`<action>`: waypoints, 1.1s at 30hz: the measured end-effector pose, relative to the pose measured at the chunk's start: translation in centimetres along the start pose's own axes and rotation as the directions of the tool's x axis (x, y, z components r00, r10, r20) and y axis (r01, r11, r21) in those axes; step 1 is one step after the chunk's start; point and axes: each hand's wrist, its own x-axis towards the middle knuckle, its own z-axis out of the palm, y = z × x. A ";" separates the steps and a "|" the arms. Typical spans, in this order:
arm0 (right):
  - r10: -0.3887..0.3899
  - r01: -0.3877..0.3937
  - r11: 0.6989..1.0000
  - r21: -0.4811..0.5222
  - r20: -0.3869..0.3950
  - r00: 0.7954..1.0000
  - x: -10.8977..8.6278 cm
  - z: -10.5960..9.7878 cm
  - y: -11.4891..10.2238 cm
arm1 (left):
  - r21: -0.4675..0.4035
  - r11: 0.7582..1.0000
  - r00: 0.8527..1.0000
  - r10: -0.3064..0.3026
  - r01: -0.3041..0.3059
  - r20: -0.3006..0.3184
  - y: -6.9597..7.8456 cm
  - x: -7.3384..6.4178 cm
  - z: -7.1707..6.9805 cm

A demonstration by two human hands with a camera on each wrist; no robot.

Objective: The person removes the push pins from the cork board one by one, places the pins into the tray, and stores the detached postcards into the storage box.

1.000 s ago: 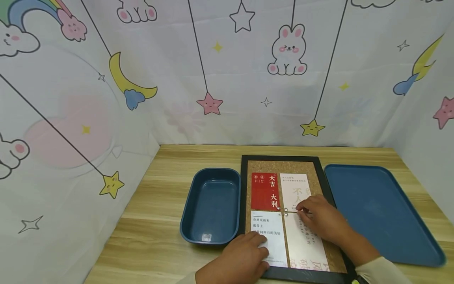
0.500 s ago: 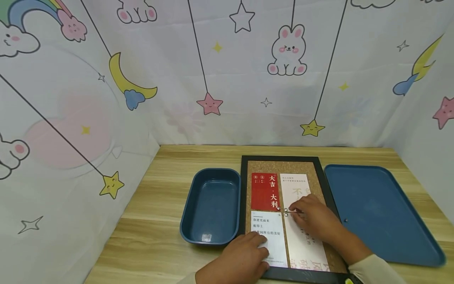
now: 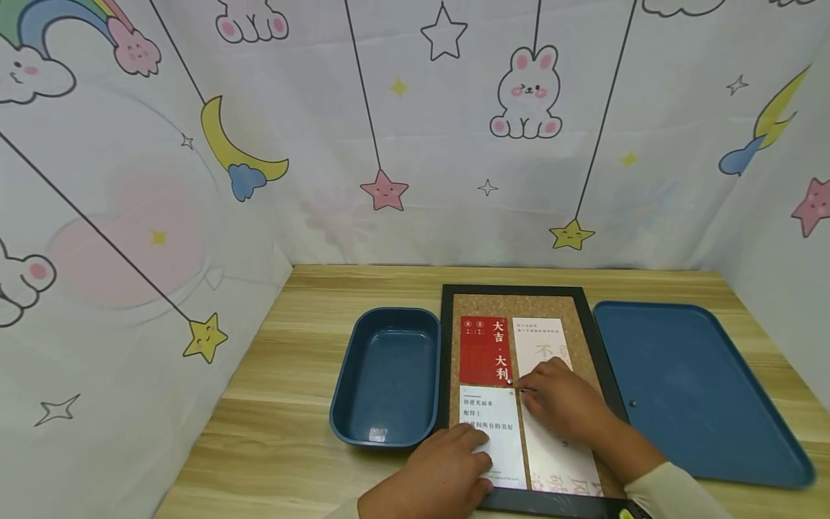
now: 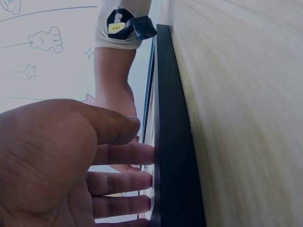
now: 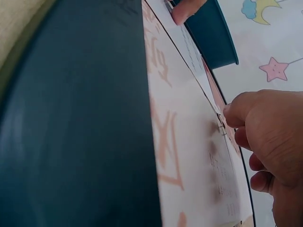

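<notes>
A black-framed corkboard point(image 3: 446, 339) bears several printed cards. They are a red card point(image 3: 476, 349), a white card point(image 3: 480, 407) at lower left, and pale cards point(image 3: 528, 328) on the right. Small silver-headed push pins point(image 5: 221, 127) stand where the card corners meet. My right hand point(image 3: 560, 400) has thumb and curled fingers pinching at these pins, hiding some in the head view; a single pin point(image 3: 509, 381) shows by the red card's corner. My left hand point(image 3: 431, 468) rests with extended fingers point(image 4: 120, 179) over the white card and the frame's near left corner.
A deep blue bin point(image 3: 385, 375) stands left of the board. To its right lies a flat blue tray point(image 3: 700, 389) with one small dark round piece point(image 3: 632, 403) on it. Behind the wooden table point(image 3: 272, 404) hangs a printed curtain point(image 3: 441, 144).
My right hand has moved left over the pale cards to the pins at the middle, covering pins that were visible before. The left hand has stayed in place.
</notes>
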 end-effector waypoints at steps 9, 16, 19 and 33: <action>0.027 -0.027 1.000 -0.013 0.049 0.998 0.2 0.2 -0.7 | -0.004 1.000 1.000 0.014 -0.014 -0.004 -0.1 0.1 0.1; 0.009 -0.008 1.000 -0.022 0.043 0.999 0.2 0.1 -1.0 | -0.011 1.000 1.000 0.003 -0.003 0.008 -0.1 0.0 0.1; 0.017 -0.016 1.000 -0.018 0.044 0.999 0.3 0.1 -1.1 | -0.006 1.000 1.000 -0.001 0.001 0.005 -0.1 0.0 0.1; 0.127 -0.136 0.984 0.115 0.079 0.989 0.6 0.1 -1.8 | -0.001 1.000 1.000 0.007 -0.007 -0.005 -0.2 0.0 0.1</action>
